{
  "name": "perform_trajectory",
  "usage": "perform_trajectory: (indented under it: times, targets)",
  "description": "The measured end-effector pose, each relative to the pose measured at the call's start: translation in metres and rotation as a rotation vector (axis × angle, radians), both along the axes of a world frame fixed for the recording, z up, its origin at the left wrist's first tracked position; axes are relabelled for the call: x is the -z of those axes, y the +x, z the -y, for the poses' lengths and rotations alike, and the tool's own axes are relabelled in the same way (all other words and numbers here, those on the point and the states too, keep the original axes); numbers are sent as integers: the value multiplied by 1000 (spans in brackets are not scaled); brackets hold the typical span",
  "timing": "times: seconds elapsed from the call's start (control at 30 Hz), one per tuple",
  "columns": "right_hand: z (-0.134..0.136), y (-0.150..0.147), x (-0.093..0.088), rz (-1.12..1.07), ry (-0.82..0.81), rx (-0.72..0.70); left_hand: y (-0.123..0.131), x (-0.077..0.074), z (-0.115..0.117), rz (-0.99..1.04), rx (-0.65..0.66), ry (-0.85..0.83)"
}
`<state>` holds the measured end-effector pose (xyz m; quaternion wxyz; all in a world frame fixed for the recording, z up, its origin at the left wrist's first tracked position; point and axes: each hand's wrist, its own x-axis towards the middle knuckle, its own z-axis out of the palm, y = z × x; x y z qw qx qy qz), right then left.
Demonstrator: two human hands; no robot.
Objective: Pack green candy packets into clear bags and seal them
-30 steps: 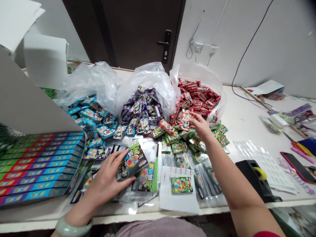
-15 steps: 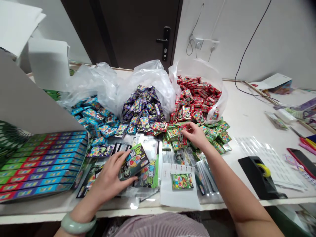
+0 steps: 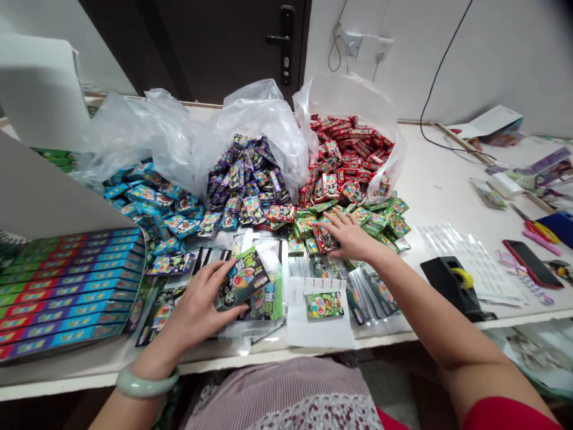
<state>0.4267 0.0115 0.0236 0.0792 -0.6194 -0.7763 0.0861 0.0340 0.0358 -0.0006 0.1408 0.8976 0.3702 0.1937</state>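
One flat black rectangular packet (image 3: 246,278) with a green upper edge, yellow-green lettering and a round multicoloured picture, gripped between thumb and fingers of the left hand (image 3: 197,304), slanted over black-and-green printed pieces in clear plastic (image 3: 268,303), near left of centre on the white worktop (image 3: 436,191). To the right, a small red packet (image 3: 324,239) with a bright multicoloured print, partly covered by the right hand (image 3: 353,237): fingers spread, palm down, whether gripping or merely touching impossible to tell. Around that hand, a loose heap of small shiny green packets (image 3: 385,221); beyond, a mound of small red packets (image 3: 353,152) in a translucent plastic bag (image 3: 344,92). Farther left, heaps of purple packets (image 3: 246,179) and blue packets (image 3: 152,200). Between both hands, toward the near edge, a single green packet (image 3: 324,304) lying flat on a sheet of white paper (image 3: 320,336).
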Motion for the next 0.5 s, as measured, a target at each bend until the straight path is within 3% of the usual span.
perform_trajectory:
  times: [0.17, 0.23, 0.33, 0.5]
  targets:
    - [-2, -7, -6, -49, -25, -87, 16, -6, 2, 18, 59, -15]
    - [5, -16, -19, -188, 11, -128, 17, -10, 4, 18, 50, -8]
    - [20, -39, -42, -350, 35, -309, 18, -15, 6, 20, 63, -9]
    - [25, -73, -64, -260, 28, -520, 20, -18, 4, 36, 142, 14]
